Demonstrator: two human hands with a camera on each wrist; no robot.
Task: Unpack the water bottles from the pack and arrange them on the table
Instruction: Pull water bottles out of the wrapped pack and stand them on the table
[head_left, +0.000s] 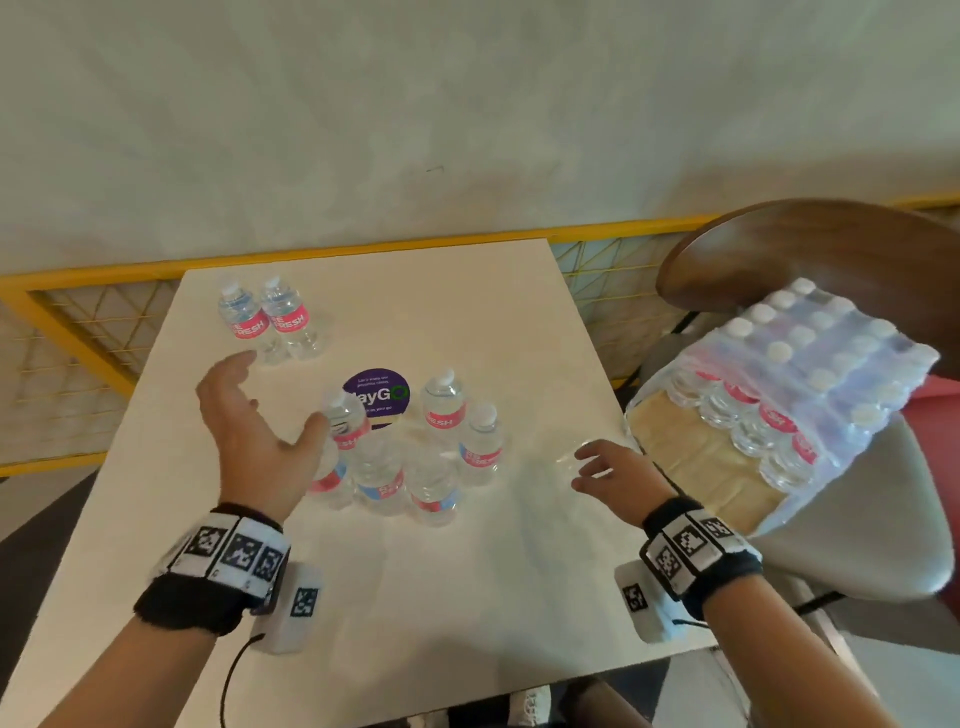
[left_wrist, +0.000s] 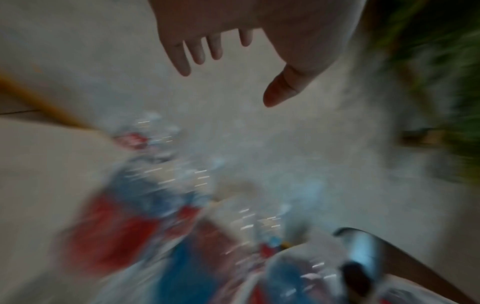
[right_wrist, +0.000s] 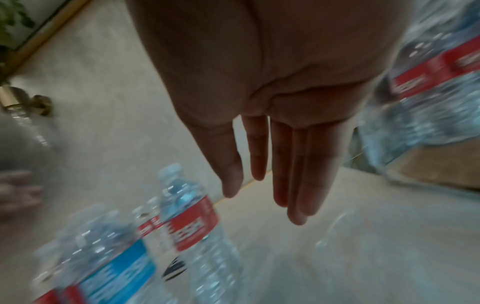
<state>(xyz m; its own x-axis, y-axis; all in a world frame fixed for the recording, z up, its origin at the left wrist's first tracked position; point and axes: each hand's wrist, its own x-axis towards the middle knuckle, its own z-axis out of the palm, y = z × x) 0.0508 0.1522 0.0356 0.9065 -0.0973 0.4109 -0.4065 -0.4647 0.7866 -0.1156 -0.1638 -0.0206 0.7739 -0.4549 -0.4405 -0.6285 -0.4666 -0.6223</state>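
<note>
Two water bottles (head_left: 270, 319) with red labels stand at the table's far left. A cluster of several bottles (head_left: 410, 452) stands mid-table. My left hand (head_left: 254, 415) hovers open just left of the cluster, fingers spread and empty; the left wrist view, badly blurred, shows the same spread left hand (left_wrist: 223, 67). My right hand (head_left: 605, 467) is open and empty over the table between the cluster and the pack, its fingers (right_wrist: 296, 174) straight. The shrink-wrapped pack (head_left: 779, 395), torn open at the near end, lies tilted on a chair to the right.
The white table (head_left: 467, 597) carries a round purple sticker (head_left: 376, 395) behind the cluster. A dark wooden chair back (head_left: 810, 249) rises behind the pack. A yellow mesh railing (head_left: 78, 322) runs along the table's far side, below a pale wall.
</note>
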